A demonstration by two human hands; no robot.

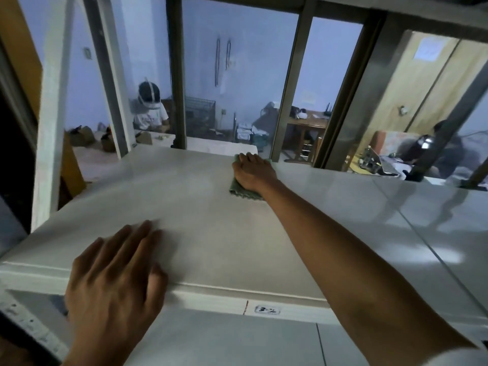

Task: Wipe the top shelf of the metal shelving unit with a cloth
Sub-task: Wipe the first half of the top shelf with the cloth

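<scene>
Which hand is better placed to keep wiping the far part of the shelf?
The right hand. It already lies on the green cloth near the shelf's far edge, arm stretched out. The left hand rests flat at the near edge, holding no cloth.

Looks like a lived-in back room used for work and storage: pale painted walls, white metal shelving unit (184, 196) with upright posts (50, 114), wooden desk (307, 122) piled with gear, tall wooden door (412, 83), cardboard boxes (84, 136) behind, seated person (150, 109) busy there.
</scene>
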